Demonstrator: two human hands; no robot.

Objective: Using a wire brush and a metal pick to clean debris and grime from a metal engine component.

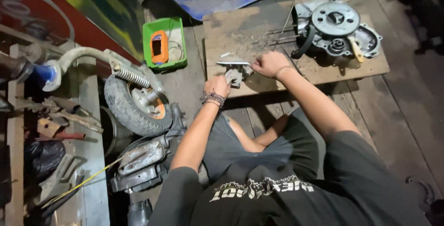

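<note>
your left hand (216, 86), with a beaded band at the wrist, is closed around a small grey metal part (235, 74) at the near edge of the wooden board (240, 32). your right hand (270, 64), at about two o'clock from the left, is fisted just beside that part, touching a thin flat strip (232, 63) that lies across its top. at one o'clock from your right hand sits an engine case (336, 28) with long studs pointing toward you. at ten o'clock from your left hand is a green tray (164, 42) holding an orange meter (159, 46); at eight o'clock, a small wheel (134, 103) with a spring.
</note>
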